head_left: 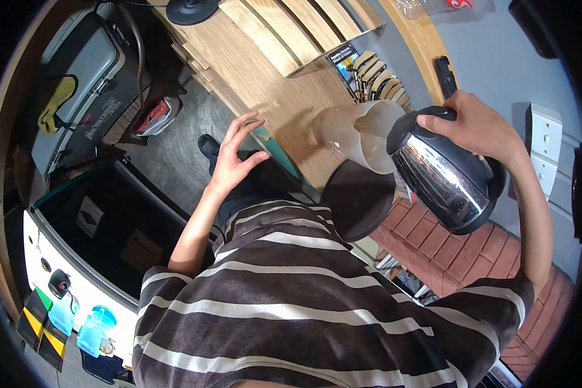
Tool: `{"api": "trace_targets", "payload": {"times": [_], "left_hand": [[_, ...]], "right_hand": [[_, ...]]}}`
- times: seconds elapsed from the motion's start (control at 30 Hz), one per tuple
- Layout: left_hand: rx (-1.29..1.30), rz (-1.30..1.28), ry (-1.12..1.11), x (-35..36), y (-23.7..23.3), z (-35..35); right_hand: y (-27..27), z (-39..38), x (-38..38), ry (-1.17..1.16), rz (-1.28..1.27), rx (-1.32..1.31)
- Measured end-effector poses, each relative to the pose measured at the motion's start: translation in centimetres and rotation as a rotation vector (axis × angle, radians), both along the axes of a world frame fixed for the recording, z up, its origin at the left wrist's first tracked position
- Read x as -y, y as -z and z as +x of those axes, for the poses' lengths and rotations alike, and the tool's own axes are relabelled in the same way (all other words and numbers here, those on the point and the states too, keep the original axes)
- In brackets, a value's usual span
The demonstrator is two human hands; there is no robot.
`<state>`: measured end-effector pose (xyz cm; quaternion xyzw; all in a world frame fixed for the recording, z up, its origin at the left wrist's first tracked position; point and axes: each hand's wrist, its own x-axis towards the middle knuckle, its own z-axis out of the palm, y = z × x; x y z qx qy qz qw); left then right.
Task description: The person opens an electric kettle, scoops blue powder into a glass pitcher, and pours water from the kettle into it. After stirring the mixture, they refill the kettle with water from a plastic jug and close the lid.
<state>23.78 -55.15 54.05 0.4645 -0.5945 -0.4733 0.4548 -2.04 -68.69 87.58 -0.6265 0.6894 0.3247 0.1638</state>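
My right hand (478, 126) is closed around the black handle of an electric kettle (440, 178) with a shiny metal body. The kettle is tilted, its black spout end close to the mouth of a translucent plastic pitcher (343, 132). Whether any water flows is not visible. My left hand (236, 155) hovers empty beside the wooden counter's edge, fingers apart and curved. A dark round tray-like object (359, 204) lies between the pitcher and my body.
Wooden counter (239, 52) carries slatted wood, a row of books (372, 74) and a black round base (192, 9). Brickwork (433, 239) and a white wall socket (544, 149) are at right. A grey cooler box (87, 90) and a dark-topped white unit (77, 258) stand left.
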Motion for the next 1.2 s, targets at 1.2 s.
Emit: {"api": "trace_targets", "payload": {"times": [1.2], "left_hand": [[0.026, 0.002, -0.068, -1.0, 0.0, 1.1]], "right_hand": [[0.9, 0.3, 0.0, -0.112, 0.058, -0.113]]}}
